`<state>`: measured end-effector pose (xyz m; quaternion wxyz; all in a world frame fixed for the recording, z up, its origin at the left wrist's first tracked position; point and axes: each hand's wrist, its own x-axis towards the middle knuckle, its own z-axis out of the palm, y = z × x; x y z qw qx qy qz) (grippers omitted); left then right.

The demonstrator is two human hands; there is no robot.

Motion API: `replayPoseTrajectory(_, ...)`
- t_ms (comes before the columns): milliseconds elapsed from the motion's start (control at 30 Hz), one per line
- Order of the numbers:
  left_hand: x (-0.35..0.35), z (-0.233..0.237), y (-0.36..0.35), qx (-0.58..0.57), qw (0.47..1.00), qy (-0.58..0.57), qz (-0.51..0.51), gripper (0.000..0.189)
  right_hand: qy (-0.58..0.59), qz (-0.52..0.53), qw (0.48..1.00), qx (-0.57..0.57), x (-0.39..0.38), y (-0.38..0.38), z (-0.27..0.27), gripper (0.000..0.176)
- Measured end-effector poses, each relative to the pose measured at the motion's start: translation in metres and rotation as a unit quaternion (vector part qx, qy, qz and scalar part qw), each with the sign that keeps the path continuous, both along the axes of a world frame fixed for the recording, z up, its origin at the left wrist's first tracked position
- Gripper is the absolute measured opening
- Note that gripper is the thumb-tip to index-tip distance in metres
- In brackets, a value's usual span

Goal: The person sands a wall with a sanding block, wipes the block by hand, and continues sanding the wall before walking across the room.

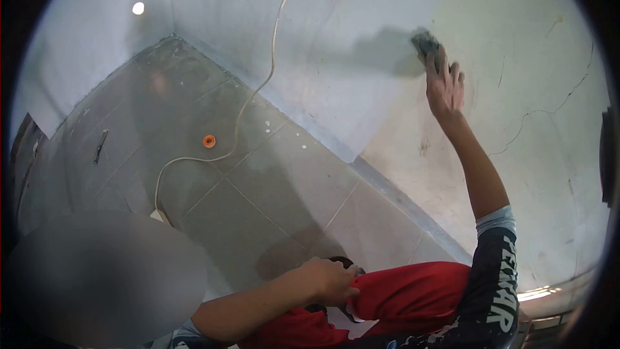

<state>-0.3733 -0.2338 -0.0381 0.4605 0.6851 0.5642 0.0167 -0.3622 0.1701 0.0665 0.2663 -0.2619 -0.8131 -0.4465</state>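
Observation:
My right hand (pixel 445 87) is stretched out to the wall (pixel 368 103), its fingers closed over a dark grey crumpled rag (pixel 424 44). The rag lies against the wall surface where a paler, whitish area meets a yellowish one. Low in the view, my left hand (pixel 332 281) is by the knee of the red trousers (pixel 413 291), its fingers curled inward. Whatever those fingers hold, if anything, is hidden. Part of a dark shoe (pixel 342 262) shows just behind this hand.
A pale cable (pixel 274 45) hangs down the wall and runs across the tiled floor (pixel 258 213) to a white plug or socket block (pixel 159 216). An orange ring-shaped roll (pixel 208 141) and a thin dark tool (pixel 101 146) lie there. A crack (pixel 539 111) crosses the wall at right.

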Motion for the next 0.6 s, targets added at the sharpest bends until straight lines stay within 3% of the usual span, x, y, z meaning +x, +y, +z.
replayPoseTrajectory(133, 0.005, -0.012, -0.002, 0.001, 1.0, -0.021, -0.021, 0.069, 0.016, 0.028, 0.999, 0.006, -0.03, -0.007, 0.033, 0.055)
replayPoseTrajectory(300, 0.001, -0.018, -0.011, -0.034, 0.999, 0.006, -0.041, 0.068, 0.014, 0.016, 0.999, 0.04, 0.019, 0.012, -0.012, 0.056)
replayPoseTrajectory(400, 0.001, -0.022, -0.013, -0.038, 0.999, 0.014, -0.034, 0.068, -0.017, 0.001, 1.0, 0.019, 0.031, 0.015, -0.007, 0.054)
replayPoseTrajectory(533, 0.006, -0.022, -0.013, -0.037, 0.999, -0.007, -0.025, 0.067, 0.011, 0.052, 0.994, 0.091, -0.026, 0.018, 0.037, 0.057)
replayPoseTrajectory(600, 0.006, -0.014, -0.012, -0.039, 0.999, 0.0, -0.031, 0.066, 0.024, 0.04, 0.997, 0.065, -0.036, 0.006, 0.039, 0.055)
